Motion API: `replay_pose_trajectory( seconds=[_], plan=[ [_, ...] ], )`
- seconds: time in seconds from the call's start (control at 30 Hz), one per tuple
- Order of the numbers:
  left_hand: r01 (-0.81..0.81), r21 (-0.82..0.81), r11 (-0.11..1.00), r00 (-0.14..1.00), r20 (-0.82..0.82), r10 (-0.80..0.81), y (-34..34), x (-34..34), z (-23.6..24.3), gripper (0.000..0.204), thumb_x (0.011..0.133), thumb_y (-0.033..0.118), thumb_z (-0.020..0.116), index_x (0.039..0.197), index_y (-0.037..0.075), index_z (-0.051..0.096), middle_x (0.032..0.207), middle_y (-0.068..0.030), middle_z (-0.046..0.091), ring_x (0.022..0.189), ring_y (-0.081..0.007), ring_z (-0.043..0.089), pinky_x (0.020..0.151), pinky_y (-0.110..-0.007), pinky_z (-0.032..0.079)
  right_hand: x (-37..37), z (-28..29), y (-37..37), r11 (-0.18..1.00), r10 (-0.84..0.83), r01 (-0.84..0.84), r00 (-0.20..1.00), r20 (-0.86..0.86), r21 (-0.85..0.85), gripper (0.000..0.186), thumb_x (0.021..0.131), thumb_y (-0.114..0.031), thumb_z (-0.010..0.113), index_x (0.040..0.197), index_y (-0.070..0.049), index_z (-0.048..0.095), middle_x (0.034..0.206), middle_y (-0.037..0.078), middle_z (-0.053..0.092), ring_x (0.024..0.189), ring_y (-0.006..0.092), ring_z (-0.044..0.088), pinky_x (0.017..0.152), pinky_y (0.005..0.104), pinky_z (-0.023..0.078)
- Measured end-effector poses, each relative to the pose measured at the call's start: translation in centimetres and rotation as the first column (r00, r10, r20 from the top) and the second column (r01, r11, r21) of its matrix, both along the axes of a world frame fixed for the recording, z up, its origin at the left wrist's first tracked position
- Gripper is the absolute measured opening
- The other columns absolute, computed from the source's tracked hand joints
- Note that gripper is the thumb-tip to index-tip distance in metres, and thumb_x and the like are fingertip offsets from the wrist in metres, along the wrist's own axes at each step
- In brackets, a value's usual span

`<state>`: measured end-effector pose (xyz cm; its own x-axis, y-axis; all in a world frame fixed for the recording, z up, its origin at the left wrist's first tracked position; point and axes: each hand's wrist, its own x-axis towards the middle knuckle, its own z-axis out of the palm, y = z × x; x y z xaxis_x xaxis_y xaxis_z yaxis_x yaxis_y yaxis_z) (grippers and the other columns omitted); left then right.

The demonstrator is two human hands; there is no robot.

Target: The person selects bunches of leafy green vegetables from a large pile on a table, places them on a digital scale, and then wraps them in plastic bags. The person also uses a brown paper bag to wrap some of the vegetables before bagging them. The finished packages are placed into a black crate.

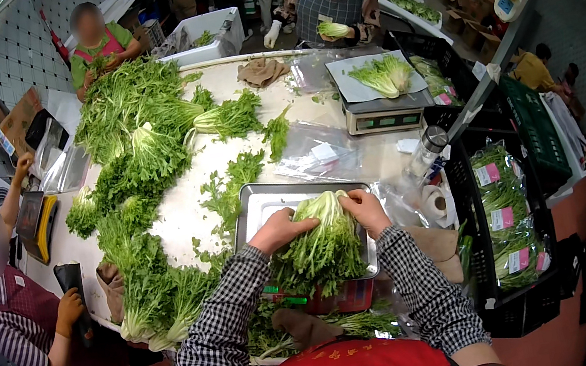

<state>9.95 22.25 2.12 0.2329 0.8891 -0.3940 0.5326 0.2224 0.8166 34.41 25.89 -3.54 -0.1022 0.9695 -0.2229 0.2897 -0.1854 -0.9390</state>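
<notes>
A head of curly endive (324, 248), pale at its base and green at the frilly ends, is between my two hands over a metal tray (241, 235). My left hand (279, 230) grips its left side, thumb laid across the pale stalks. On the other side, the fingers of my right hand (365, 211) close on its upper right edge. Under the tray a red scale (356, 295) partly shows, with a lit green display. A large heap of curly endive (140, 159) spreads over the table to the left, and loose leaves (227, 187) lie beside the tray.
Clear plastic bags (315, 152) lie beyond the tray. A second scale (387, 115) carries another endive head. To the right are a glass bottle (425, 152), a paper roll (436, 205) and a black crate (477, 229) of bagged greens. Co-workers stand at the left and far sides.
</notes>
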Motion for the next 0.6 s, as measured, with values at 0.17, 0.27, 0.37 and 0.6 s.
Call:
replay_pose_trajectory(
  seconds=[0.17, 0.27, 0.37, 0.6],
  plan=[
    [-0.12, -0.081, 0.99, 0.974, 0.185, 0.133, -0.9, 0.3, -0.6, 0.084, 0.08, 0.047, 0.076, 0.13, -0.015, 0.05, 0.114, -0.0209, 0.065, 0.099, -0.0232, 0.065, 0.085, -0.031, 0.051, -0.6, 0.0, -0.8, 0.998, -0.017, 0.001, 0.968, -0.249, -0.064, 0.053, 0.092, -0.029, 0.069, 0.128, 0.006, 0.053, 0.115, 0.014, 0.065, 0.102, 0.0185, 0.061, 0.088, 0.0304, 0.049],
    [-0.183, -0.061, 0.981, 0.957, 0.217, 0.192, -1.8, -0.1, -0.8, 0.083, 0.081, 0.046, 0.076, 0.131, -0.015, 0.049, 0.115, -0.0199, 0.064, 0.101, -0.0216, 0.064, 0.087, -0.03, 0.05, -1.2, 0.4, -1.4, 0.998, 0.011, -0.028, 0.96, -0.281, -0.058, 0.053, 0.094, -0.028, 0.067, 0.131, 0.005, 0.05, 0.117, 0.013, 0.063, 0.103, 0.0183, 0.061, 0.088, 0.0301, 0.048],
    [-0.234, -0.227, 0.945, 0.912, 0.285, 0.294, -1.5, -0.5, -0.4, 0.077, 0.084, 0.042, 0.073, 0.131, -0.014, 0.048, 0.117, -0.0193, 0.063, 0.103, -0.0217, 0.063, 0.089, -0.029, 0.05, -0.7, 0.4, -1.5, 0.994, -0.026, -0.001, 0.969, -0.245, -0.108, 0.05, 0.095, -0.026, 0.066, 0.131, 0.004, 0.051, 0.114, 0.012, 0.064, 0.099, 0.017, 0.061, 0.085, 0.029, 0.049],
    [-0.282, -0.292, 0.914, 0.797, 0.458, 0.393, -1.5, -2.5, -1.2, 0.082, 0.086, 0.044, 0.072, 0.137, -0.015, 0.043, 0.127, -0.0236, 0.059, 0.112, -0.0253, 0.062, 0.093, -0.033, 0.051, -1.2, 0.4, -1.8, 0.993, 0.005, -0.033, 0.971, -0.238, -0.115, 0.036, 0.096, -0.013, 0.061, 0.128, 0.002, 0.054, 0.103, 0.006, 0.067, 0.087, 0.0109, 0.061, 0.072, 0.0238, 0.048]
  ],
)
